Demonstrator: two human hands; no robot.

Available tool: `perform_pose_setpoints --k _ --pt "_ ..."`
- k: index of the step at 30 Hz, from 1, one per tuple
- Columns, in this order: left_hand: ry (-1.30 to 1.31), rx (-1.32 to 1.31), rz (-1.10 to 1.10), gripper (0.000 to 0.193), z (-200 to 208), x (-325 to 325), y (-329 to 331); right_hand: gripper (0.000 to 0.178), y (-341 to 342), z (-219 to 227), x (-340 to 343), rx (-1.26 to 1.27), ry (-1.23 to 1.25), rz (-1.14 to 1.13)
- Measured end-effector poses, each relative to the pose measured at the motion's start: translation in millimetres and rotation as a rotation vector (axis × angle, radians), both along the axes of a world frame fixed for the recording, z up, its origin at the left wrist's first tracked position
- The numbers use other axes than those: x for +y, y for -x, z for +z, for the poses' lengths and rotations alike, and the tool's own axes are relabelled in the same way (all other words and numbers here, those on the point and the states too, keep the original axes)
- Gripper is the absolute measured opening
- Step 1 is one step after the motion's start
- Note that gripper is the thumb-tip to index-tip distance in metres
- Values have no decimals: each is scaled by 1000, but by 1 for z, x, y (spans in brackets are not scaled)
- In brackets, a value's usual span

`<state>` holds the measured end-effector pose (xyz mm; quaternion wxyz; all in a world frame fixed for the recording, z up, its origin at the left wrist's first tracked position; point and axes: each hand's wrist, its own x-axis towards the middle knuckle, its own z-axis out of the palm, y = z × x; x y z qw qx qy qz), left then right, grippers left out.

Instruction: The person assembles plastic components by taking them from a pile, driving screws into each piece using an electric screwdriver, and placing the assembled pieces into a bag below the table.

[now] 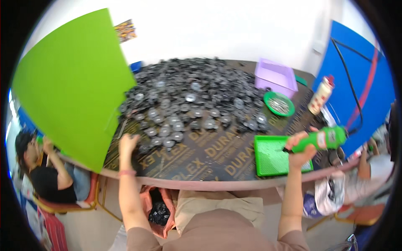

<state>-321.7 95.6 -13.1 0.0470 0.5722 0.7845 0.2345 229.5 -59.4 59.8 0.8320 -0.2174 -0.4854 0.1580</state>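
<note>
My right hand (300,150) is wrapped round a green power screwdriver (320,140). Its dark tip points left, above a shallow green mesh tray (263,167). At the left edge of the table, my left hand (128,143) has its fingers drawn together; something dark shows at the fingertips, too small to make out. Right beside it begins a large heap of round black plastic parts (188,88), which spreads back over the dark table (217,154). Several parts nearest me shine in the light.
A green dish (269,97) of small metal pieces sits before a purple basket (276,75). A cream-and-red bottle (321,95) stands by the blue panel (356,79). A green panel (75,83) borders the left. Below hangs a pink bag (167,205) with black pieces. People sit both sides.
</note>
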Motion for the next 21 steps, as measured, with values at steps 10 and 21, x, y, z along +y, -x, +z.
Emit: perform_pose_setpoints --k 10,21 --pt "-212 -1241 -544 16 105 -63 -206 56 -1 -19 32 -69 139 141" --pt "397 -1472 -821 14 26 -65 -366 64 6 -32 28 -175 210 63"
